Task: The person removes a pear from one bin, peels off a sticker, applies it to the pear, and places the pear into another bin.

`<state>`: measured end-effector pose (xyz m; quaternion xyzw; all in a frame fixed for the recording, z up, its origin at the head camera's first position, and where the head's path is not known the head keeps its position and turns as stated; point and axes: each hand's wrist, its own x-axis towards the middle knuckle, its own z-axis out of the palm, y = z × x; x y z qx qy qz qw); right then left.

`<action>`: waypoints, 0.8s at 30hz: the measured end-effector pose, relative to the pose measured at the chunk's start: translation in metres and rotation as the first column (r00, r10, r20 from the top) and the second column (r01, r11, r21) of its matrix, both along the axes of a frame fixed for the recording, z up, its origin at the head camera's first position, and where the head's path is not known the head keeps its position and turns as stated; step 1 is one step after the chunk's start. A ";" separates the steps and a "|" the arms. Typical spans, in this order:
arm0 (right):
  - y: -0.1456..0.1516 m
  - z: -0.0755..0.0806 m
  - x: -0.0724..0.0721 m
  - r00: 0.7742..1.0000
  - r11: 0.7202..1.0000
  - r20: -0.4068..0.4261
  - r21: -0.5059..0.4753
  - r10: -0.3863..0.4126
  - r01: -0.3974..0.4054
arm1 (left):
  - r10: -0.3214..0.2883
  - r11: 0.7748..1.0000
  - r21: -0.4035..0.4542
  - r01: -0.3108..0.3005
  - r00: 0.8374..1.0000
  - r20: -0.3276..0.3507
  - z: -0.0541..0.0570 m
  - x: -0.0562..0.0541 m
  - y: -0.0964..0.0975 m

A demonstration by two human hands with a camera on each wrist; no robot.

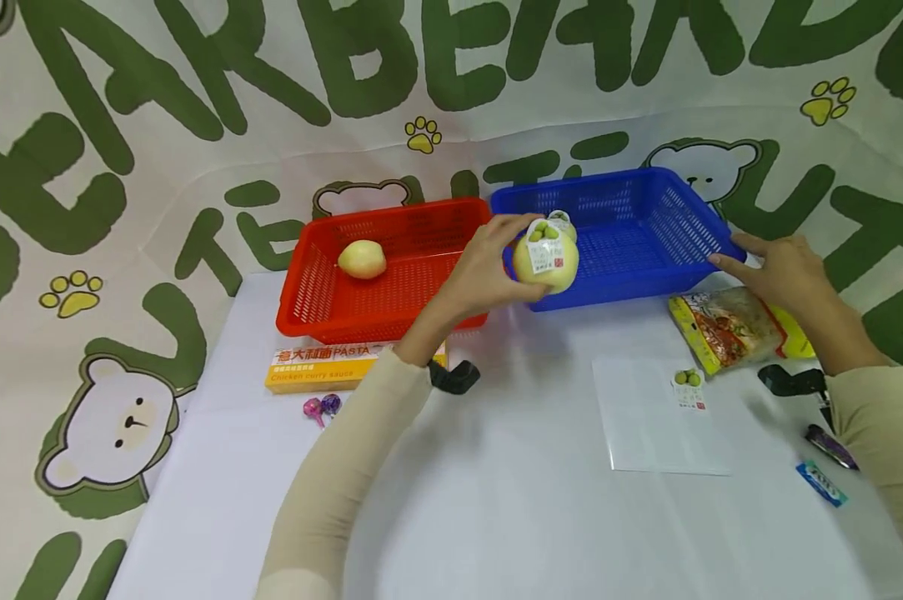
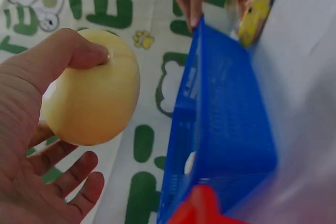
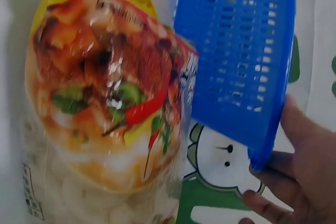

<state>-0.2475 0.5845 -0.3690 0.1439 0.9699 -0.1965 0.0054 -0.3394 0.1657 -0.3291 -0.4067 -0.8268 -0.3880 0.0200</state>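
My left hand [image 1: 484, 271] grips a round, pale yellow pear [image 2: 97, 100] with a white label [image 1: 545, 252] on it. It holds the pear in front of the left end of the blue basket [image 1: 616, 286], whose front left corner it overlaps. A second labelled fruit [image 1: 568, 230] shows behind the held one in the head view, mostly hidden. My right hand [image 1: 789, 271] pinches the basket's rim at the right corner, its thumb and fingers on either side in the right wrist view. One more pale yellow pear [image 1: 364, 259] lies in the red basket [image 1: 293, 312].
A pasta box [image 1: 323, 367] and two lollipops [image 1: 322, 407] lie before the red basket. The food bag [image 1: 736, 327] is beside the blue basket. A sheet [image 1: 646, 442] bears a similar label [image 1: 689, 389]. A dark-wrapped item [image 1: 830, 446] and a blue packet [image 1: 821, 483] lie right.
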 end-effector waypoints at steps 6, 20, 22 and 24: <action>-0.006 0.004 -0.002 0.995 0.997 -0.078 0.058 0.056 -0.051 | 0.020 0.980 -0.195 -0.030 0.998 -0.051 0.015 -0.064 0.064; -0.012 -0.012 0.010 0.995 0.997 -0.075 0.022 0.073 -0.072 | 0.025 0.853 -0.516 -0.083 0.993 -0.118 -0.039 -0.129 0.157; -0.011 -0.007 0.008 0.994 0.998 -0.086 0.028 0.067 -0.065 | 0.047 0.834 -0.541 -0.105 0.992 -0.121 -0.039 -0.135 0.164; -0.010 -0.002 0.005 0.994 0.998 -0.090 0.030 0.060 -0.057 | 0.060 0.819 -0.563 -0.115 0.991 -0.116 -0.040 -0.141 0.169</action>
